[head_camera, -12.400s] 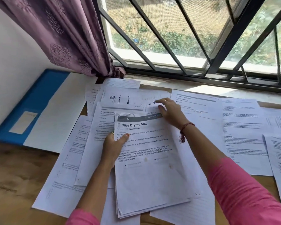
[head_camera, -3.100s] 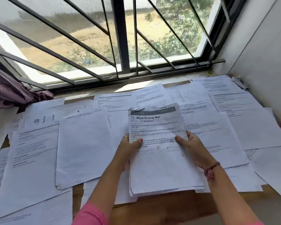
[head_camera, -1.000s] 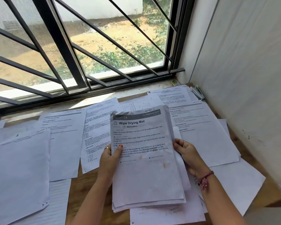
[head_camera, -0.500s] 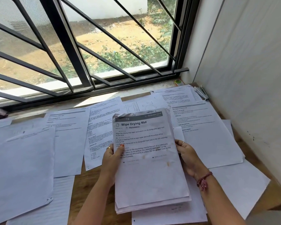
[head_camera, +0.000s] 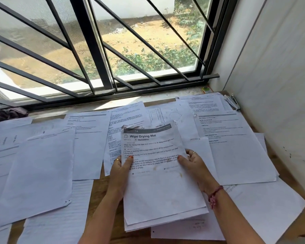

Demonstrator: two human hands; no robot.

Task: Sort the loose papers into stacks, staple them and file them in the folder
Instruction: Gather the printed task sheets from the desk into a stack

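White printed sheets, gathered into a thin stack headed "Wipe Drying Mat" (head_camera: 158,173), sit raised over the middle of the wooden desk, held by both side edges. The left hand (head_camera: 121,170) pinches the left edge with thumb on top; the right hand (head_camera: 192,164) grips the right edge the same way. By my reading the sorting step is near done for this stack, and stapling comes next. That calls for freeing one hand and reaching to the far right corner, where a silver metal stapler (head_camera: 232,103) lies against the wall. Loose white papers (head_camera: 42,164) cover the wooden desk (head_camera: 97,189) all round, some under the stack, so setting it down risks mixing sheets. No folder is in view.
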